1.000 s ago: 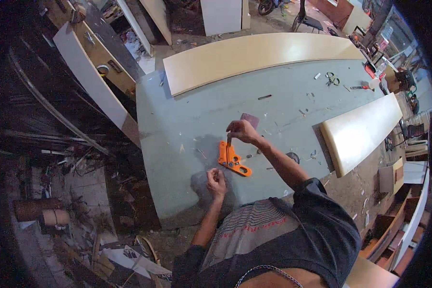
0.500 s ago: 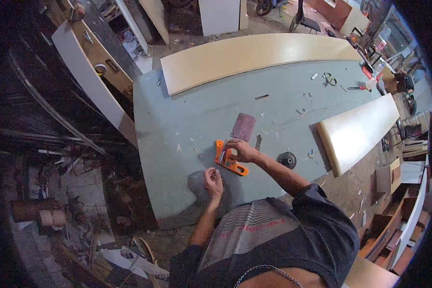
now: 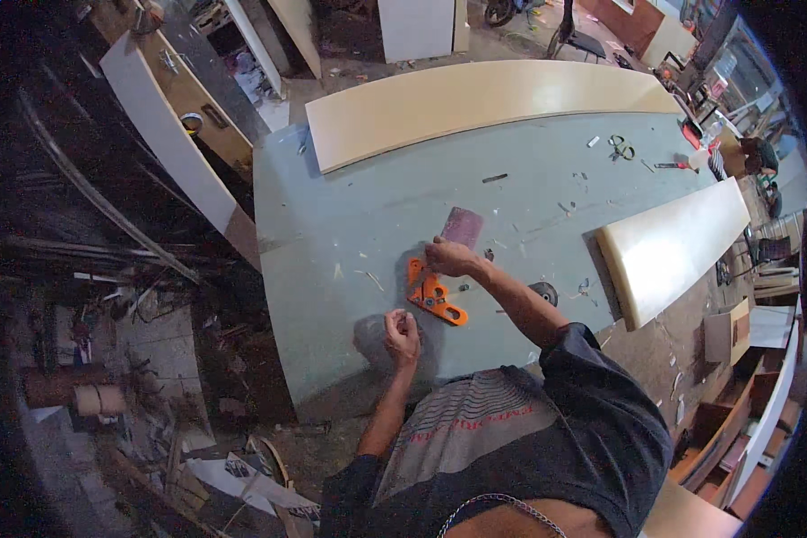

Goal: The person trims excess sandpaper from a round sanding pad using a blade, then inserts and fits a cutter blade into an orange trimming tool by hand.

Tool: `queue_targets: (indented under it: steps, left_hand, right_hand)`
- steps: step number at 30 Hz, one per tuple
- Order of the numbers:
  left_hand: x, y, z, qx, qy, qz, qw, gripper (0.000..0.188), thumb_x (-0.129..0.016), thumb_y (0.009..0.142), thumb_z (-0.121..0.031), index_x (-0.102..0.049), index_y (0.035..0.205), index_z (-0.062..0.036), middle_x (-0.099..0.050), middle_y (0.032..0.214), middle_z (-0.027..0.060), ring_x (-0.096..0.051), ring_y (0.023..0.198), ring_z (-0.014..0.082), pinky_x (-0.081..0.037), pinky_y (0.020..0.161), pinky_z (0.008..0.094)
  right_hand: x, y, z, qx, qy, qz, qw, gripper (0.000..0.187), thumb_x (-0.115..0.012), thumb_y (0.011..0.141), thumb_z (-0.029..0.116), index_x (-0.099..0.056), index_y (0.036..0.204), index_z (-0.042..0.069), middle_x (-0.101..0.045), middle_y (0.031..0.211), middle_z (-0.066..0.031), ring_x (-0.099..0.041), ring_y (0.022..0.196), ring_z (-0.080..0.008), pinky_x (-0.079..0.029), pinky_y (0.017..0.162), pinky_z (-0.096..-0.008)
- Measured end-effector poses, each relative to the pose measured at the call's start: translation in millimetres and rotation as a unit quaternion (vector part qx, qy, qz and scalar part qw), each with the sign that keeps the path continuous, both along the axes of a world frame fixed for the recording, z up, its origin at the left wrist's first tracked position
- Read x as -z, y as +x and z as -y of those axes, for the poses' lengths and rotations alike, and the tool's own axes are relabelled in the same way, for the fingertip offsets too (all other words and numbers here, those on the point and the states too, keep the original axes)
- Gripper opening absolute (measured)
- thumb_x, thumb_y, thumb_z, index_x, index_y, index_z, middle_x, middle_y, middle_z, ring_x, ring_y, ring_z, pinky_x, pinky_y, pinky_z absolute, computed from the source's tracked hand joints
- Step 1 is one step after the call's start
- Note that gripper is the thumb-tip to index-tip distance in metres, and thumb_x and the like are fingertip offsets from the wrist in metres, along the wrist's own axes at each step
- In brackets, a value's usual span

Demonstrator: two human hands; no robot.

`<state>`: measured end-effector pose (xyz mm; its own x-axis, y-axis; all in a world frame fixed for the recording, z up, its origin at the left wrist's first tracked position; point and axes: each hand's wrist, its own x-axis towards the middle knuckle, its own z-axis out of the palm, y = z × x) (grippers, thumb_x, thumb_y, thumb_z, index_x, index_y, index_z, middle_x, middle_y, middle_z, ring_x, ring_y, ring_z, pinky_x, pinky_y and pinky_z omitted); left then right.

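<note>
An orange angled tool [image 3: 440, 305] with holes and slots lies on the grey-green tabletop [image 3: 323, 287] in front of me. My right hand [image 3: 454, 258] hovers at its upper end, fingers pinched together and pointing left. Whatever they hold is too small to make out. Close to the tool's lower left side is my left hand [image 3: 403, 336], its fingers curled in toward the thumb; their contents, if any, are hidden. Just beyond my right hand lies a maroon sheet, apparently sandpaper [image 3: 462, 227]. A black round disc [image 3: 543, 293] sits by my right forearm, partly covered by it.
A long cream panel [image 3: 493, 99] lies along the table's far edge. Another thick cream panel [image 3: 677, 247] rests at the right. Scissors [image 3: 620, 148] and a red-handled tool [image 3: 672, 165] are at the far right, with scraps scattered about. A white-edged board [image 3: 166, 148] stands left.
My right hand has moved slightly up and away from the middle of the orange tool, uncovering more of it. My left hand stays nearly in place, still curled.
</note>
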<state>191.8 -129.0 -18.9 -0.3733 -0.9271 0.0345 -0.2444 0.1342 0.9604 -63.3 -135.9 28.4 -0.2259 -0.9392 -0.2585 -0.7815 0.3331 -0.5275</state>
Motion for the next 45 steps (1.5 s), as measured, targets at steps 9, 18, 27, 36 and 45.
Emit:
queue_targets:
  steps: [9, 18, 27, 36, 45]
  left_hand:
    - [-1, 1, 0, 0.012, 0.025, -0.030, 0.999, 0.029, -0.064, 0.091, -0.025, -0.053, 0.106, -0.0019, -0.062, 0.089, 0.0064, -0.059, 0.066, 0.0106, -0.049, 0.059, 0.0272]
    - [2, 0, -1, 0.011, 0.071, -0.070, 0.995, 0.037, -0.065, 0.090, -0.031, -0.053, 0.108, -0.0017, -0.064, 0.092, 0.0089, -0.060, 0.062, 0.0124, -0.050, 0.056, 0.0271]
    - [-2, -2, 0, 0.027, 0.031, -0.003, 0.999, 0.041, -0.063, 0.090, -0.037, -0.059, 0.113, -0.0026, -0.066, 0.086, 0.0098, -0.064, 0.063, 0.0148, -0.050, 0.058, 0.0294]
    - [-10, 1, 0, 0.002, -0.022, 0.018, 1.000, 0.047, -0.063, 0.089, -0.043, -0.062, 0.114, -0.0043, -0.066, 0.075, 0.0059, -0.062, 0.063, 0.0146, -0.050, 0.061, 0.0308]
    - [-21, -2, -2, 0.013, -0.009, 0.005, 1.000, 0.048, -0.064, 0.087, -0.043, -0.063, 0.112, -0.0023, -0.066, 0.081, 0.0076, -0.062, 0.065, 0.0148, -0.050, 0.061, 0.0315]
  right_hand:
    - [3, -46, 2, 0.086, -0.075, 0.266, 0.957, 0.017, -0.071, 0.081, 0.014, -0.067, 0.092, 0.002, -0.068, 0.074, -0.0080, -0.063, 0.060, -0.0140, -0.051, 0.055, -0.0315]
    - [9, -31, 16, 0.107, -0.121, 0.268, 0.950, 0.022, -0.067, 0.084, 0.016, -0.071, 0.102, 0.004, -0.071, 0.081, -0.0091, -0.066, 0.071, -0.0153, -0.053, 0.064, -0.0328]
    - [17, -22, 26, 0.055, -0.104, 0.185, 0.976, 0.024, -0.069, 0.082, 0.017, -0.072, 0.103, 0.007, -0.072, 0.087, -0.0110, -0.068, 0.080, -0.0177, -0.053, 0.071, -0.0343]
    - [6, -4, 27, 0.037, -0.095, 0.121, 0.987, 0.024, -0.073, 0.077, 0.015, -0.071, 0.099, 0.005, -0.072, 0.090, -0.0127, -0.070, 0.083, -0.0224, -0.054, 0.073, -0.0357]
    - [25, -4, 19, 0.017, -0.103, 0.107, 0.989, 0.023, -0.073, 0.078, 0.018, -0.071, 0.097, 0.004, -0.072, 0.088, -0.0124, -0.069, 0.082, -0.0264, -0.053, 0.074, -0.0375]
